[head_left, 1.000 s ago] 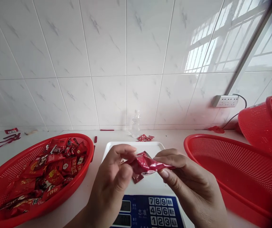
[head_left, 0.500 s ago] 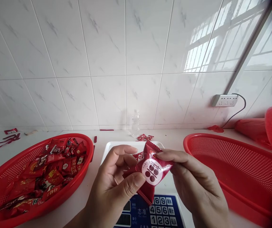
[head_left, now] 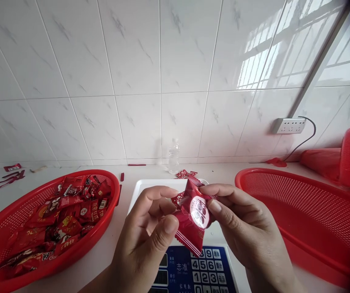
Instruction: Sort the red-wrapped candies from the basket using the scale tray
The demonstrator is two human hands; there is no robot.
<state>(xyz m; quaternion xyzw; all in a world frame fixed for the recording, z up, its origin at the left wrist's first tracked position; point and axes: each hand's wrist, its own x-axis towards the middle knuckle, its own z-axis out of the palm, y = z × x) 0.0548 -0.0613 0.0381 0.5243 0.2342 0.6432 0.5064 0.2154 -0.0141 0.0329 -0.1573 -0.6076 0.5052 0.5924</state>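
Observation:
A shiny red snack packet (head_left: 190,219) with crimped ends and a round white label is held up between my two hands. My right hand (head_left: 248,228) pinches its right edge between thumb and fingers. My left hand (head_left: 150,232) curls around its left side, the thumb at the packet's edge and several fingers hidden behind it. Below is a kitchen scale with a blue keypad panel (head_left: 183,266) and a white tray (head_left: 146,184). Another red patterned wrapper (head_left: 177,198) shows partly behind the packet; I cannot tell whether it is held or lies on the tray.
At left stands a red basket (head_left: 113,211) of red packets; a second red basket (head_left: 254,173) is at right. A clear bottle (head_left: 174,156) and small red packets (head_left: 183,174) lie behind the scale. A power strip (head_left: 290,125) hangs on the tiled wall.
The packet has turned, so its white label now faces more to the right. My right thumb has come onto the packet's front, and my left thumb has shifted off the label's edge.

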